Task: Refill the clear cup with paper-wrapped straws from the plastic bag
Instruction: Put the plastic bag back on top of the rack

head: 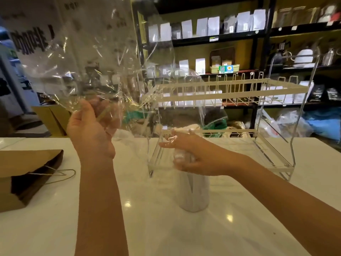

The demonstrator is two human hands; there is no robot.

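A clear cup [193, 194] stands on the white counter [147, 228], packed with white paper-wrapped straws [186, 193]. My right hand [191, 156] is wrapped around the top of the straw bundle just above the cup's rim. My left hand [92, 130] is raised to the left, palm up, pinching the lower edge of a crumpled clear plastic bag [88, 58]. The bag rises above that hand and looks empty; it also trails right toward the straws.
A clear acrylic rack [239, 89] with cream wire dividers stands right behind the cup. A brown paper bag [24, 178] with twine handles lies at the counter's left. Dark shelves with pouches and kettles fill the background.
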